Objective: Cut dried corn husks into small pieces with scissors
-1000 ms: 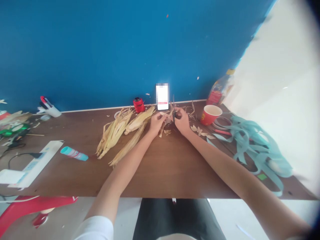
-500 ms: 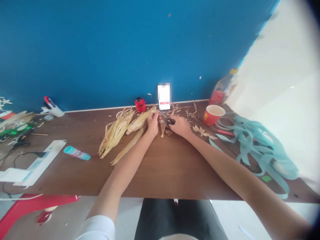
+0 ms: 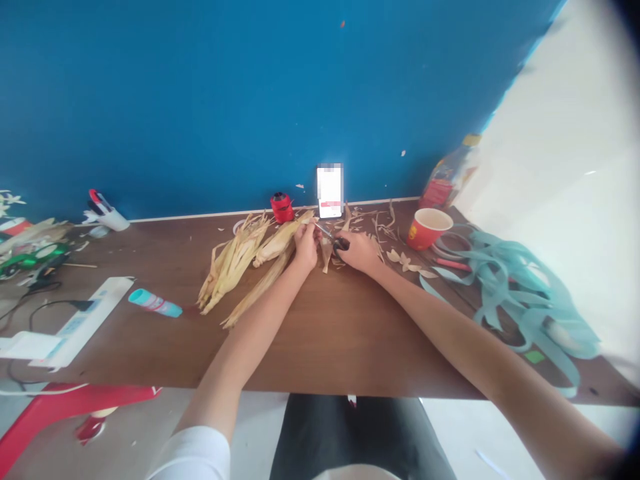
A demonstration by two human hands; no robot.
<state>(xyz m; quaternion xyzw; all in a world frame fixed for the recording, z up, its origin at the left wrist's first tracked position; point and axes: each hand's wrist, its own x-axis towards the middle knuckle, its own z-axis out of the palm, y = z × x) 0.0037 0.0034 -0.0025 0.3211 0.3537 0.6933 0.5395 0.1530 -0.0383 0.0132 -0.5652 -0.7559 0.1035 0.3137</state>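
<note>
Holds the left hand point(image 3: 307, 245) with thumb and fingers drawn together at the tips of the scissors point(image 3: 330, 236); cannot tell for certain anything pinched there, too small to make out. Grips those scissors in the right hand point(image 3: 361, 250), with fingers clamped around the black handles and the blades angled away and leftward, toward the left fingertips. Has a tan piece of corn husk point(image 3: 326, 255) between the two hands, just below the blades, plus thin husk scraps point(image 3: 384, 228) scattered beyond the right hand and husk petals point(image 3: 403, 260) lying beside the right wrist. Spreads longer corn husks point(image 3: 237, 257) to the left of the left hand, with the nearest reaching close to the fingers. Leans a lit smartphone point(image 3: 330, 195) against the blue wall point(image 3: 200, 100) straight ahead, with a red spool point(image 3: 283, 209) standing to the left of that. Shows farther right on the brown tabletop point(image 3: 325, 327) a red paper cup point(image 3: 423, 235), a plastic bottle point(image 3: 439, 190) behind, and a tangle of teal ribbon point(image 3: 530, 287). Shows farther left a light-blue glue stick point(image 3: 156, 303) lying down, a white power strip point(image 3: 85, 323) and a white pen cup point(image 3: 114, 219) near the wall
</note>
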